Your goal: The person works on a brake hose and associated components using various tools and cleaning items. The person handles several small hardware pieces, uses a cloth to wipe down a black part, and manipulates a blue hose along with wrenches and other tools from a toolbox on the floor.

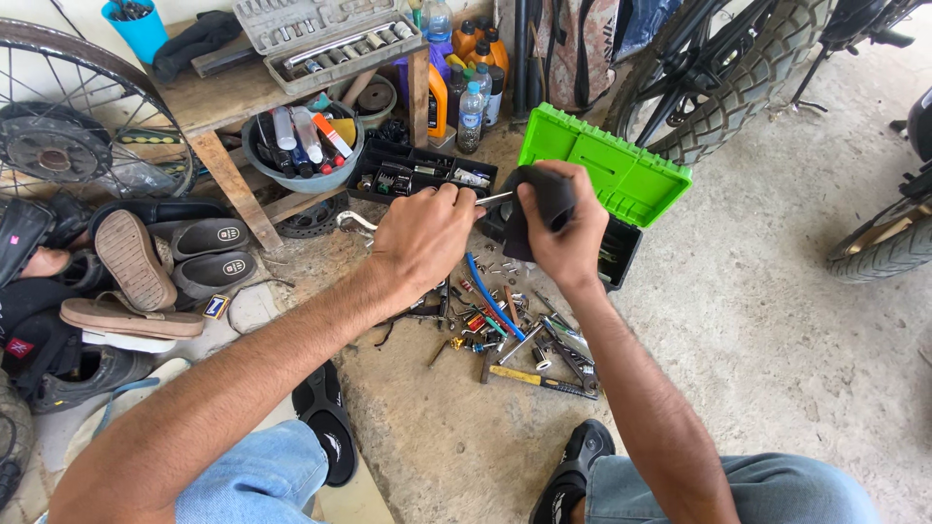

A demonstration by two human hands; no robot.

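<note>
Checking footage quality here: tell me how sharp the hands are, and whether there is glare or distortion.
Head view: soft even daylight, no glare; left hand and right hand on the black part look sharp; faint shadows under the scattered tools; wide-angle bending at the edges.

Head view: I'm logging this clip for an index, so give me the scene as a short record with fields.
Setting: concrete floor beside a wooden bench
Left hand: grips a thin metal tool
Right hand: holds a black rubber part, into which the tool's tip points
Below hands: scattered hand tools and bits
Behind hands: open green toolbox, black parts tray
Left edge: spoked wheel, sandals
</note>
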